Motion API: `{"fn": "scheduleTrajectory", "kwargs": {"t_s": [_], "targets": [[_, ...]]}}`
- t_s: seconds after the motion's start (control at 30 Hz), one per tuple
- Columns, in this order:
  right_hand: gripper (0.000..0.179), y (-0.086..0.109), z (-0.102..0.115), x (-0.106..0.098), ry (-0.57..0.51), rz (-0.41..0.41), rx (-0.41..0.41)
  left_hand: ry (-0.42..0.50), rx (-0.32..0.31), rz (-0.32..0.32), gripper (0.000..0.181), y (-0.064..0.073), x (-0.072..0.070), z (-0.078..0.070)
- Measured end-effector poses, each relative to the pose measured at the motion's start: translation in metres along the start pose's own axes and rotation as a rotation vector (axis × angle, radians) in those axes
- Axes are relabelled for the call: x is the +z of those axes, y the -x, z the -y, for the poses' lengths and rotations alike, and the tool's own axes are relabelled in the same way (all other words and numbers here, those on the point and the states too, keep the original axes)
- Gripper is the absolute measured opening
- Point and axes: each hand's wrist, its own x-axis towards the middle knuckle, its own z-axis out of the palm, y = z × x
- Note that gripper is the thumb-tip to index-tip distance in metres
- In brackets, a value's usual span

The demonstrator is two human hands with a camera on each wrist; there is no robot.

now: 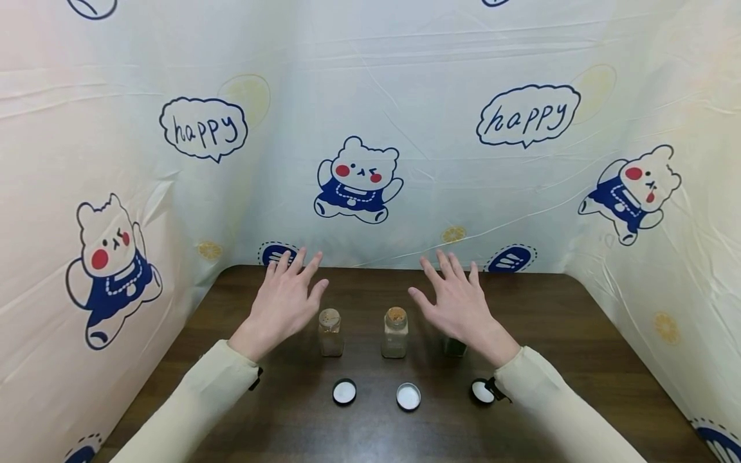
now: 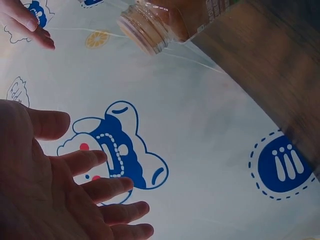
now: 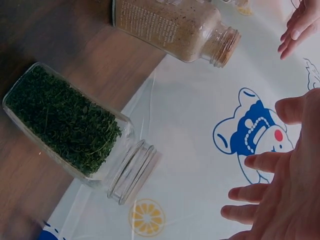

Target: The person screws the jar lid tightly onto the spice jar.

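Both hands are spread with straight fingers above the table, holding nothing. My left hand (image 1: 283,302) hovers left of a square glass spice jar (image 1: 332,341) with brownish contents and an uncapped neck. In the middle stands a second uncapped jar (image 1: 395,342) of tan powder, its top orange-brown. My right hand (image 1: 454,302) is over the third jar (image 1: 455,348), which it mostly hides in the head view. The right wrist view shows that jar's dark green dried herbs (image 3: 65,120) and its threaded glass neck (image 3: 132,172).
Three black lids lie with white insides up in front of the jars: a left lid (image 1: 344,391), a middle lid (image 1: 408,397) and a right lid (image 1: 482,391) beside the right cuff. The dark wooden table (image 1: 278,424) is enclosed by a printed curtain (image 1: 428,186).
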Motion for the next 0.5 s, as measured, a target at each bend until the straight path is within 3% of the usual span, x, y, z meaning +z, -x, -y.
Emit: {"fn": "scheduleTrajectory", "kwargs": {"t_s": [0.5], "targets": [[0.074,0.009,0.006,0.003,-0.021,-0.011,-0.021,0.048,0.015,0.009,0.062,0.012,0.007,0.001]]}}
